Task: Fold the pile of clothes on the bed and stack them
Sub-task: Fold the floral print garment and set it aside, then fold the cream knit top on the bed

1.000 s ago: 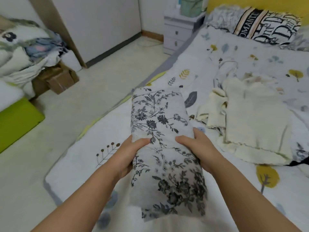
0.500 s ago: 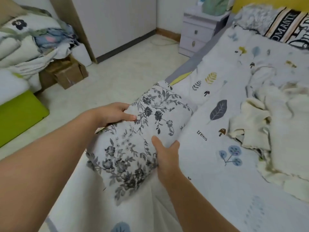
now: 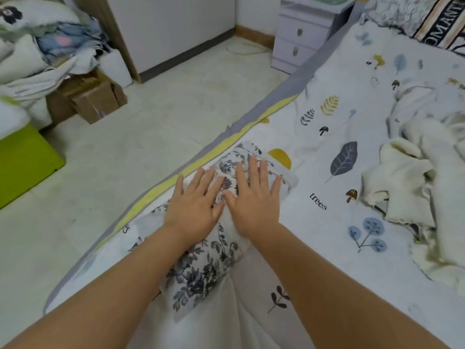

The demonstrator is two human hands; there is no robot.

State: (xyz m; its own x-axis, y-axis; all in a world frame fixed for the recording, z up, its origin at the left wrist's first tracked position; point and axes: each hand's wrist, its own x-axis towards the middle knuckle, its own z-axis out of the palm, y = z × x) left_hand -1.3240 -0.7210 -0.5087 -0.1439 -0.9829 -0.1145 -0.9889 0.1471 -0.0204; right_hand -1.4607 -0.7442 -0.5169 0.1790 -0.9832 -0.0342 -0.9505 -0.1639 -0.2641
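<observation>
Neatly folded floral garment, flattened.

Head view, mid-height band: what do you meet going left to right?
Green mat → left hand → right hand, both flat on the folded floral garment → printed word "trees" → cream clothes pile.

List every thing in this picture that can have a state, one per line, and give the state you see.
floral garment: folded, lying flat near the bed's edge
left hand: fingers straight, pressing the floral garment
right hand: fingers straight, pressing the floral garment
cream garment: crumpled, unfolded, on the bed
nightstand drawers: both closed
cardboard box: on the floor; cannot tell if closed
</observation>
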